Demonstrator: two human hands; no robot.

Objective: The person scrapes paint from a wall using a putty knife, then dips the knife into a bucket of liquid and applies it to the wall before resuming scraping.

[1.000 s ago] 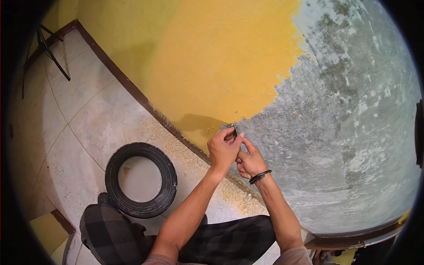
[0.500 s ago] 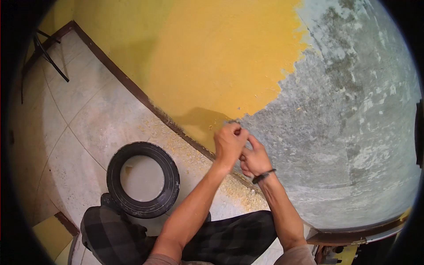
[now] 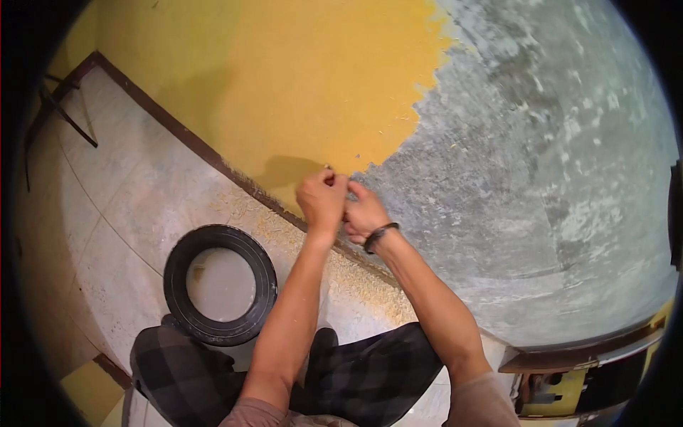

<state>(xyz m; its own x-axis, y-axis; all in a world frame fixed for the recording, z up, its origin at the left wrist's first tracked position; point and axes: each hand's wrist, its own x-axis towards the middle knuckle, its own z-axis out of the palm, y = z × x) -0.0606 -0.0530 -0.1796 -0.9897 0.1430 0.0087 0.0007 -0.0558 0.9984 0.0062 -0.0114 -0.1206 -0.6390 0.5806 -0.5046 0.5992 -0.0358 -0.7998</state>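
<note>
My left hand (image 3: 323,203) is closed near the lower part of the yellow painted wall (image 3: 313,92), its fingers curled round something too hidden to make out. Close against it on the right is my right hand (image 3: 364,212), fingers bent and a dark band (image 3: 380,237) on the wrist; what it grips, if anything, is hidden. Both hands are beside the ragged border where yellow paint meets bare grey wall (image 3: 498,178). Pale paint flakes (image 3: 363,285) lie along the wall's foot, below the hands.
A round black bucket (image 3: 174,277) holding whitish liquid stands on the tiled floor (image 3: 128,206), left of my forearms. My knees in dark checked cloth are at the bottom. Thin black legs of some object show at the upper left. Brown skirting (image 3: 192,146) edges the wall.
Both hands have shifted left and slightly up in the view, still close together. The wall's paint border and the bucket also appear farther left as the camera view has moved.
</note>
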